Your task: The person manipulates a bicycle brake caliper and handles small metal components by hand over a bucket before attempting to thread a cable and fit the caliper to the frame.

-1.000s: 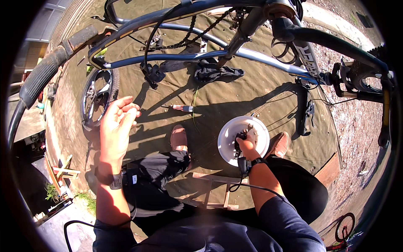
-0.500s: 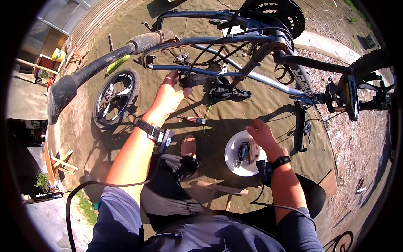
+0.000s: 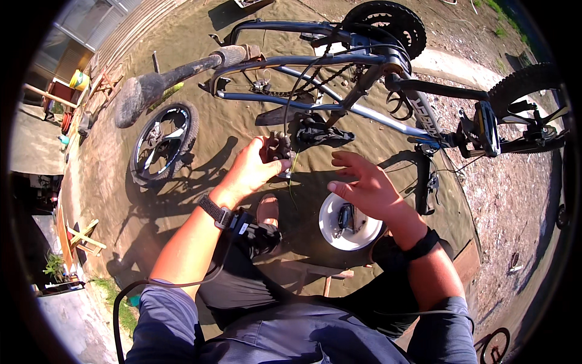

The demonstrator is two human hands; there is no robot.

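Note:
A rear derailleur (image 3: 279, 147), dark and jointed, is pinched in the thumb and fingers of my left hand (image 3: 247, 168). A black cable runs from it up to the bicycle frame (image 3: 376, 112), which is dark blue and silver, with the chain (image 3: 321, 85) hanging at its rear. My right hand (image 3: 368, 185) holds nothing; its fingers are apart, above a white bowl (image 3: 328, 235). Inside the bowl lies a dark-handled tool (image 3: 345, 215), partly beside other small parts that I cannot make out.
At left a detached wheel (image 3: 163, 144) lies on the tarp. Close above it juts a dark tube with a blunt end (image 3: 136, 100). A black saddle (image 3: 324, 132) is below the frame; the other wheel (image 3: 530, 91) is at far right. A low wooden stool (image 3: 330, 276) stands between my legs.
My left hand has taken hold of the derailleur and drawn it down toward me. My right hand has risen, and its fingers have spread. The view has shifted slightly.

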